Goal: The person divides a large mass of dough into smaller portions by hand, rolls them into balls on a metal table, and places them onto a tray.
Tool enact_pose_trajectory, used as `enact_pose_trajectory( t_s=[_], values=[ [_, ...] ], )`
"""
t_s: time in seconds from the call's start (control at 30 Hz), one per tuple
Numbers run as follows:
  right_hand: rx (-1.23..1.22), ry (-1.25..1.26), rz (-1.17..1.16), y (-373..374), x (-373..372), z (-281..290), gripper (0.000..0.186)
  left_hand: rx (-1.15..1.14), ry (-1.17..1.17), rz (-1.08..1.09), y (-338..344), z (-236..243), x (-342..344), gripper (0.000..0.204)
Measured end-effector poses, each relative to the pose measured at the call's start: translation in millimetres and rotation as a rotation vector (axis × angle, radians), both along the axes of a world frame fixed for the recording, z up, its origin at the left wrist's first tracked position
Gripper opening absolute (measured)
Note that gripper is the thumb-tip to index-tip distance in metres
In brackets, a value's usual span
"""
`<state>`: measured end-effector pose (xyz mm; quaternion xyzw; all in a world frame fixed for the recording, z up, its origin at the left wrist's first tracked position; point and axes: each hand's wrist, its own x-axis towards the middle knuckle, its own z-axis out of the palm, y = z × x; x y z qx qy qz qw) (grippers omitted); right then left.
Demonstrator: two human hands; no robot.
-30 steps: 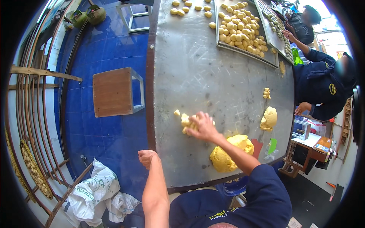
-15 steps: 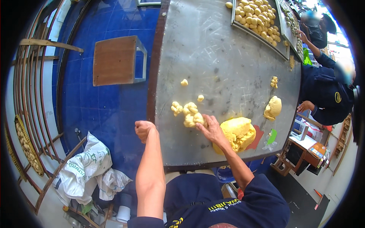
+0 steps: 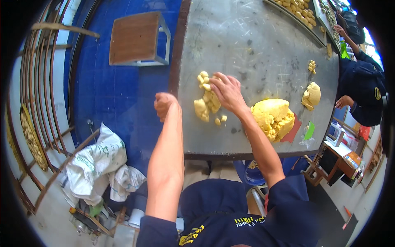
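Two grips show: left hand fisted, contents hidden; right hand loosely cupped, best gathering dough pieces gently at eight o'clock.

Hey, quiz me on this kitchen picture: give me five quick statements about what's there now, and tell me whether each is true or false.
1. The right hand is at the dough lumps. True.
2. The left hand is pressing those lumps. False: it is clenched beside the left edge of the metal table.
3. A brown-topped stool stands on the blue floor. True.
4. A green piece lies right of the large yellow dough. True.
5. The large yellow dough is on the stool. False: it's on the metal table.
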<state>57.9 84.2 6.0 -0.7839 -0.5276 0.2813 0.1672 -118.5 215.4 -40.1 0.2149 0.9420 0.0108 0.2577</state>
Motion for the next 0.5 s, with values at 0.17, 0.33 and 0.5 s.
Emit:
enact_pose_trajectory(
  t_s=[0.17,0.33,0.5],
  values=[
    [0.177,0.164,-0.089,-89,-31,49,0.044,0.037,-0.077,-0.012,-5,10,2,0.05],
    [0.296,0.115,-0.444,-189,-33,74,0.036,0.471,-0.774,0.299,-6,-35,-54,0.034],
    [0.273,-0.046,-0.516,-295,-38,69,0.03,0.677,-0.686,0.278,-69,-44,-199,0.033]
  ],
)
